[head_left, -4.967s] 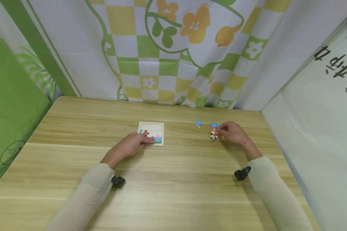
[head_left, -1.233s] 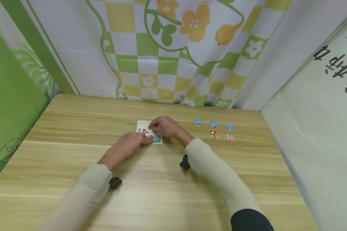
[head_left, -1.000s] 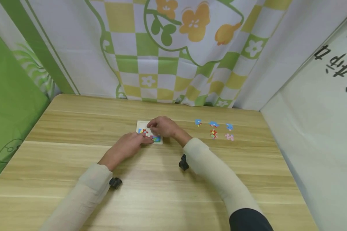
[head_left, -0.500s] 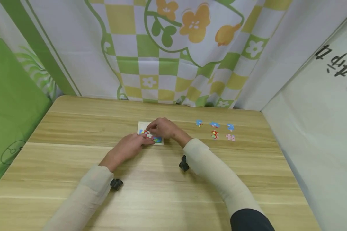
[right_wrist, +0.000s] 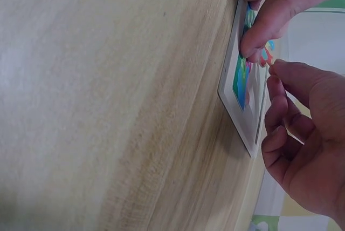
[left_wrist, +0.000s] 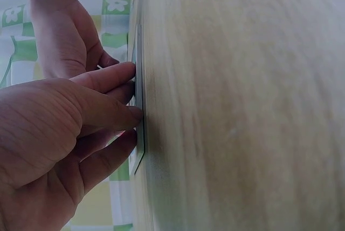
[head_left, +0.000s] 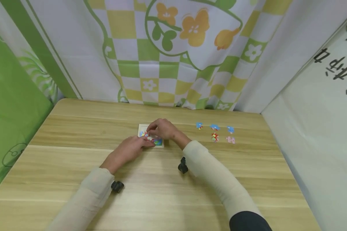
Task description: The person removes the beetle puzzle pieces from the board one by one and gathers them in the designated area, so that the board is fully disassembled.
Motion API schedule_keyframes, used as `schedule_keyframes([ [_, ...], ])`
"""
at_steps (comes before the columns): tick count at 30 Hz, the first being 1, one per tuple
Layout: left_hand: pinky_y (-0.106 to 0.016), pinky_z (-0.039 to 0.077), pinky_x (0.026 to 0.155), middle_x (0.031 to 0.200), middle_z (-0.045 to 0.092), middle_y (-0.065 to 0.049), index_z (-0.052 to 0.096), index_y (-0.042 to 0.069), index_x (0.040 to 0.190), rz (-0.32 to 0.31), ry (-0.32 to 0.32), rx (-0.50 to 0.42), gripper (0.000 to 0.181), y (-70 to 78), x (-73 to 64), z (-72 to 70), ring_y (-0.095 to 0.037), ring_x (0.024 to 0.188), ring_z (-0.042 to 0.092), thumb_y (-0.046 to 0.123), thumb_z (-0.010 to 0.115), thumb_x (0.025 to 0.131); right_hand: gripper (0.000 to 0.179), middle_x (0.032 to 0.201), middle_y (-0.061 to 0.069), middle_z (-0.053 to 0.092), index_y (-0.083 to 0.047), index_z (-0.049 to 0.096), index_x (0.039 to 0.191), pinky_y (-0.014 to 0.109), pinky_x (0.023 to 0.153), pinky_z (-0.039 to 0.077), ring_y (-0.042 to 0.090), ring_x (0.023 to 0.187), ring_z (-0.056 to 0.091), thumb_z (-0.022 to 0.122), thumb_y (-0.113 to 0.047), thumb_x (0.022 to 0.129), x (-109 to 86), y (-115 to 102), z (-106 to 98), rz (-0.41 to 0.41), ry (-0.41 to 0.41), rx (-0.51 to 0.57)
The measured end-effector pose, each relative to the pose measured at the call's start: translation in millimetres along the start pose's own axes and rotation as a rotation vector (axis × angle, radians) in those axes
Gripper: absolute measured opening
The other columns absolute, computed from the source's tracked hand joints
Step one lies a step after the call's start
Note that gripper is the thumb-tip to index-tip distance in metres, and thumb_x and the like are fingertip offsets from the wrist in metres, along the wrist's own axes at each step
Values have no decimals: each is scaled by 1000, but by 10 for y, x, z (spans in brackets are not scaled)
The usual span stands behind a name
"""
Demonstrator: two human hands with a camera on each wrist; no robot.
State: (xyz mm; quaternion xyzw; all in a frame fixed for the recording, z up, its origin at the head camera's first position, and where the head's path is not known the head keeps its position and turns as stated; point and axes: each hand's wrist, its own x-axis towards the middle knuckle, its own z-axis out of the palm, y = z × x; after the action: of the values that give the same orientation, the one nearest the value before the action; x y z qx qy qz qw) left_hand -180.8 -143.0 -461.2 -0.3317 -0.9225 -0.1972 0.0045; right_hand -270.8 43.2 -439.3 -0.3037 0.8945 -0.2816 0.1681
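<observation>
A small wooden jigsaw tray (right_wrist: 230,88) lies flat on the table, with colourful pieces fitted along its near and left parts. My left hand (head_left: 130,148) rests on it with fingers extended, touching the fitted pieces and the edge. Above the tray, the right hand (head_left: 164,129) pinches a red-patterned puzzle piece (right_wrist: 267,55) between thumb and index finger, beside the left fingertips. The other right fingers are loosely bent. From the head view, fingers hide most of the held piece and part of the tray.
To the right lie several loose puzzle pieces: blue ones (head_left: 214,127) in a back row, a red one (head_left: 215,137) and a pink one (head_left: 230,140) in front. A patterned curtain (head_left: 167,69) hangs behind the wooden table (head_left: 150,205).
Five seconds ago the right hand was at the loose pieces on the right; it has come left to the tray with a piece. In the last second it shifts only slightly. The left hand stays put.
</observation>
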Motion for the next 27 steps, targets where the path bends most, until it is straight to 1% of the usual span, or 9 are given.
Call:
schedule_keyframes([
  [3,-42,56,69,112,72,-8,79,13,118,10,6,6,37,0,4,9,-27,83,68,-11,67,92,10,95,-6,75,-13,80,100,24,74,48,9,75,61,70,-16,100,12,3,27,-2,24,0],
  [6,-39,55,66,106,72,-7,80,13,117,20,8,3,38,-1,5,5,-24,78,65,-12,67,91,9,89,-8,74,-13,78,96,25,77,46,9,78,58,70,-16,99,30,-7,54,-8,45,-21],
  [8,-38,55,66,104,72,-6,80,13,116,21,10,-1,37,-2,3,0,-23,78,64,-12,67,91,10,88,-7,73,-13,78,95,25,79,47,9,80,58,69,-16,99,40,-23,66,-9,53,-39],
  [14,-37,55,66,110,74,-5,80,12,116,19,0,1,36,8,17,-4,-24,79,65,-11,67,92,12,87,-5,73,-11,76,95,26,80,49,10,80,61,65,-13,100,43,-32,77,-8,47,-60],
  [21,-31,47,57,107,73,-7,79,13,118,-6,-2,3,37,21,16,-11,-18,65,52,-10,67,93,15,95,-3,72,-12,72,99,27,80,51,10,83,64,58,-13,102,-11,-57,75,-8,36,-70],
  [24,-33,49,58,109,74,-7,79,14,118,-7,-1,0,36,23,17,-3,-19,66,57,-9,67,92,16,98,-2,73,-11,72,101,27,80,52,11,84,64,57,-14,103,-43,-44,59,9,45,-73],
  [27,-39,55,64,112,74,-6,79,14,118,-14,12,-4,37,15,-4,23,-24,77,66,-9,67,92,15,98,-2,72,-12,73,101,28,82,52,11,87,65,58,-16,103,-55,-3,42,26,70,-82],
])
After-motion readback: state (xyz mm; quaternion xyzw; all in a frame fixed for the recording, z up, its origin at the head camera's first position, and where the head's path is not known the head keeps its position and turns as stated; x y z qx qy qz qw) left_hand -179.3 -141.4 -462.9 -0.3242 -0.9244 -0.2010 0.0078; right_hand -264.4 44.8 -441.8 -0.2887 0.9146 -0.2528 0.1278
